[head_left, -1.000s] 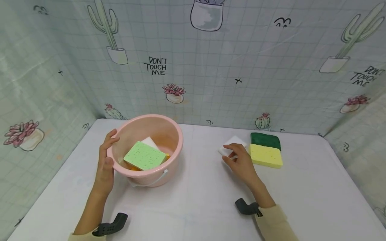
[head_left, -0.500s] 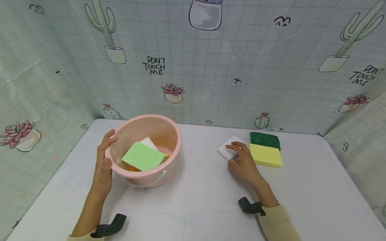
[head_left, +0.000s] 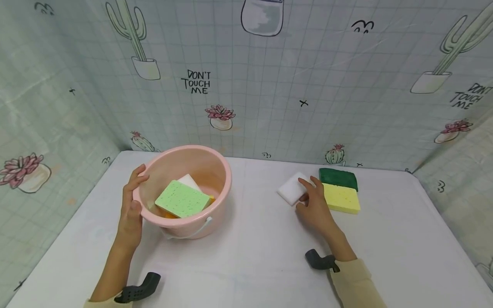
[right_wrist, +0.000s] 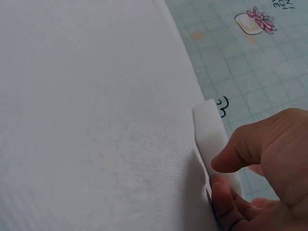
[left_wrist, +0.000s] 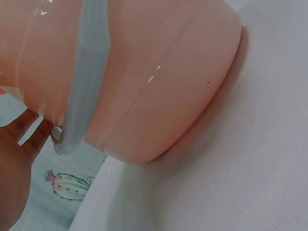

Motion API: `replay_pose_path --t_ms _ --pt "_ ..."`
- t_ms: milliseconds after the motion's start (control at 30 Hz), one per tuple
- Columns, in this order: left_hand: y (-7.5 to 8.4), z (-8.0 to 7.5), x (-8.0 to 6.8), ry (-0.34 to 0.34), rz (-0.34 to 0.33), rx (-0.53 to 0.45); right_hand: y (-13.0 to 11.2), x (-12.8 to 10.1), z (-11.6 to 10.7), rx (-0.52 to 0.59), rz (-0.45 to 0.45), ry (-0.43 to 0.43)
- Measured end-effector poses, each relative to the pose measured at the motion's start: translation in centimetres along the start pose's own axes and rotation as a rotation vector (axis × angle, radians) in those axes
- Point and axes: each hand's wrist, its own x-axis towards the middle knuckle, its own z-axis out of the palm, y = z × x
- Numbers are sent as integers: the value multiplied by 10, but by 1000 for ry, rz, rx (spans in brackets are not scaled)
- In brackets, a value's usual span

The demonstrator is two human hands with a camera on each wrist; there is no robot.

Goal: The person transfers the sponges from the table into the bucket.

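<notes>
The left hand (head_left: 131, 209) holds the pink bucket (head_left: 215, 169) by its rim, thumb on the near outside wall and fingers curled over the edge at the far left. In the left wrist view the bucket's pink wall (left_wrist: 159, 82) fills most of the frame, with its pale handle (left_wrist: 86, 72) lying down against it and part of the hand (left_wrist: 14, 168) at the lower left. Just right of this grip, inside the bucket, a light green sponge (head_left: 182, 199) lies tilted on top of a white sponge (head_left: 190, 180) and something orange (head_left: 169, 215) that barely shows beneath.

The right hand (head_left: 316, 205) rests on the white surface (head_left: 250, 256) well to the right of the bucket. Its fingers are bent and lie on the right part of a white sponge block (head_left: 291, 189), the thumb at the block's near edge; whether the grip truly pinches the block or only lies on it cannot be told. The right wrist view shows the block (right_wrist: 211, 139) as a thin white slab flat on the surface, with the thumb (right_wrist: 236, 154) against its side. Just right of this hand, a yellow sponge (head_left: 342, 198) lies flat, and a dark green sponge (head_left: 338, 178) touches its far edge.

A cactus-printed curtain (head_left: 269, 85) closes in the surface behind and at both sides.
</notes>
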Motion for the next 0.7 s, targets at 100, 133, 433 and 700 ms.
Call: replay_pose_path --t_ms 100,133,433,700 --pt "0 0 0 1 -3 1 0 1 -2 7 19 -5" --pt "0 0 0 0 -1 2 0 2 -2 10 21 -5" --pt "1 1 2 1 -8 -10 -1 2 -3 24 39 5" --pt "4 1 3 -1 -26 21 -3 0 -6 37 24 -29"
